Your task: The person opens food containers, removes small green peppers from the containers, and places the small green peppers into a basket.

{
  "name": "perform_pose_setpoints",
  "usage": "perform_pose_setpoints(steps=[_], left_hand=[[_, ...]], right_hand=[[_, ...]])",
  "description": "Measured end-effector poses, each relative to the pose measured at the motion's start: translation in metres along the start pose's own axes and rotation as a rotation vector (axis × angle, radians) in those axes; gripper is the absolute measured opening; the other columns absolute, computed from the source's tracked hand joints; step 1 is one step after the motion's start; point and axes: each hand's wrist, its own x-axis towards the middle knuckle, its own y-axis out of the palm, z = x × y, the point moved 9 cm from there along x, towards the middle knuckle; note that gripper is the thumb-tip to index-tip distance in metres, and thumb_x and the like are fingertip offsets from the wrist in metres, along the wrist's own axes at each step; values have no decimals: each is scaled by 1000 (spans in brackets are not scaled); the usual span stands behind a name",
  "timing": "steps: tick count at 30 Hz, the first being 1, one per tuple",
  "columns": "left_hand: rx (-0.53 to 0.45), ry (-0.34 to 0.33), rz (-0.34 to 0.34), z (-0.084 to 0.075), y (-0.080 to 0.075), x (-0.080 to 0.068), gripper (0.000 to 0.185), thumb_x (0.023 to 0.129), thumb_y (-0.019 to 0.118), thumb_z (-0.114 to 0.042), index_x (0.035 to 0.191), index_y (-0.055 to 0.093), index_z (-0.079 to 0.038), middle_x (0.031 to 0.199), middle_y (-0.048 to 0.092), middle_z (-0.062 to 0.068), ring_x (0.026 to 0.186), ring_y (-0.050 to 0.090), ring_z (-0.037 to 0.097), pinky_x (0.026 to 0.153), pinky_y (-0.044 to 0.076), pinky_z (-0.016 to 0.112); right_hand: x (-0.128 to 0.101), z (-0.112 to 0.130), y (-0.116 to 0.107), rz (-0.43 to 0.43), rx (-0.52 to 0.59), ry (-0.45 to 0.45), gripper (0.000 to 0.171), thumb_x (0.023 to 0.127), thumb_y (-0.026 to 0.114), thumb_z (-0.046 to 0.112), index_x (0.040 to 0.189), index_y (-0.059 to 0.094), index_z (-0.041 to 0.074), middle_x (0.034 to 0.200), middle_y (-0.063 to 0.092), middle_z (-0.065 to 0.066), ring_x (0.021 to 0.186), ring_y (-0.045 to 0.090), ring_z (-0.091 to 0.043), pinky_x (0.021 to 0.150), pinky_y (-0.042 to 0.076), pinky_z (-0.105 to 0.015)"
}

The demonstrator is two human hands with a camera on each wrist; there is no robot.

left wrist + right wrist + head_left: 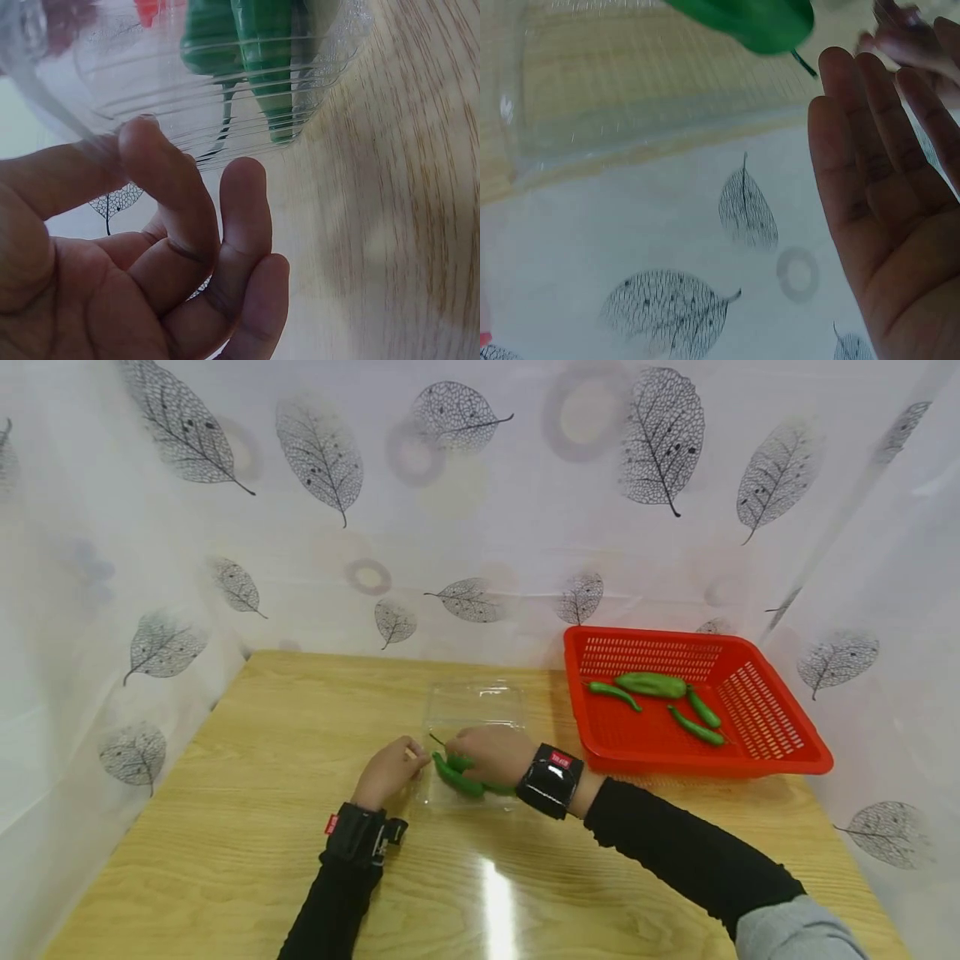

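A clear plastic box (pixel 476 700) lies on the table with its lid folded back. Green peppers (pixel 459 779) are inside it, also seen through its ribbed wall in the left wrist view. My left hand (pixel 386 772) is at the box's left side, thumb and index finger pinching its edge. Over the box is my right hand (pixel 493 753), hiding part of the peppers. In the right wrist view its fingers (pixel 870 142) are straight and hold nothing. A green pepper (pixel 761 22) with a thin stem is close by its fingertips.
A red plastic basket (pixel 705 767) stands at the back right of the wooden table (pixel 247 843). Several green peppers (pixel 651 685) lie in it. Behind the table hangs a pale sheet (pixel 480 518) with a leaf print.
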Motion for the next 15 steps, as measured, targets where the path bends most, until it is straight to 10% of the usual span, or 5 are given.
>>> perform_pose_setpoints(steps=[15], left_hand=[[4,12,-9,0,-1,0,20,93,57,-24,97,56,-4,77,66,8,67,55,16,56,34,26]], right_hand=[[33,1,48,152,-109,55,24,80,74,23,100,65,16,84,65,4,69,56,-8,59,46,-26]])
